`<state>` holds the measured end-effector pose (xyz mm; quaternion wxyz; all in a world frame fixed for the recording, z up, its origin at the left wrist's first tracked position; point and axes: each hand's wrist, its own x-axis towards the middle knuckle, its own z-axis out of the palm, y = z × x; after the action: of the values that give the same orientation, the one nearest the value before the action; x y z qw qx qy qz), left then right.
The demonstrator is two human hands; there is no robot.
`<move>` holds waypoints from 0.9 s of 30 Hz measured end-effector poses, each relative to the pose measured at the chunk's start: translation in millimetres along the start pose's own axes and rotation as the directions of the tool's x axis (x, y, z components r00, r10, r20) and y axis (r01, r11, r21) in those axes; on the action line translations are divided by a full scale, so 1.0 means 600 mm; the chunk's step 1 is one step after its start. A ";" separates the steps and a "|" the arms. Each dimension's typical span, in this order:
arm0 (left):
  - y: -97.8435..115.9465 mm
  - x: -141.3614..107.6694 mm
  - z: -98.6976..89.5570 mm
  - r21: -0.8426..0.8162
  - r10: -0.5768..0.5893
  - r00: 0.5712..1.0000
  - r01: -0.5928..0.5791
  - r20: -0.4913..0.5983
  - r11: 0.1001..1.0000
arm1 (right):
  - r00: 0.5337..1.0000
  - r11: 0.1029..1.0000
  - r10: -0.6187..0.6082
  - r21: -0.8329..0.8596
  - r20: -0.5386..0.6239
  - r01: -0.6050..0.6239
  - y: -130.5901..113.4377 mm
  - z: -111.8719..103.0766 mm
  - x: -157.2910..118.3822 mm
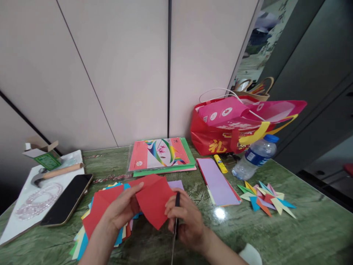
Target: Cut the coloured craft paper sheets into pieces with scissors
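A creased red paper sheet (156,200) is held up between both hands above the green table. My left hand (125,206) grips its left edge, thumb and fingers pressed together. At its right edge, my right hand (184,217) pinches the paper. A dark, thin-bladed tool (176,217), perhaps scissors, is also in my right hand, its blade pointing down toward me. Beneath my left forearm lies a fanned stack of coloured paper (103,206) with red on top.
Paper packs (162,154) lie behind the hands. Rightward are purple strips (217,182), a glue stick (220,164), a bottle (255,156), folded paper pieces (268,197) and a red bag (212,136). Leftward are a phone (67,200), a hammer (57,172) and a small box (45,156).
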<state>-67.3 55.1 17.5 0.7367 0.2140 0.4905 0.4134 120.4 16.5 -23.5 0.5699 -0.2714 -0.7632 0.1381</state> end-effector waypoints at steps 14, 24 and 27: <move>-0.006 0.005 0.022 -0.174 0.370 0.905 -0.407 -0.209 0.897 | 0.699 0.696 0.710 0.228 -0.081 -0.680 0.019 0.004 0.015; -0.040 0.000 0.059 -0.240 0.470 0.871 -0.491 -0.140 0.838 | 0.428 0.034 0.502 0.477 0.751 -0.878 -0.028 0.035 0.000; -0.045 -0.005 0.068 -0.225 0.452 0.883 -0.470 -0.128 0.853 | 0.441 0.055 0.511 0.484 0.738 -0.874 -0.028 0.035 -0.002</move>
<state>-20.4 41.3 17.1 0.6193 0.2163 0.3943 0.6436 96.5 4.1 -22.3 0.3166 -0.2683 -0.4432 0.7946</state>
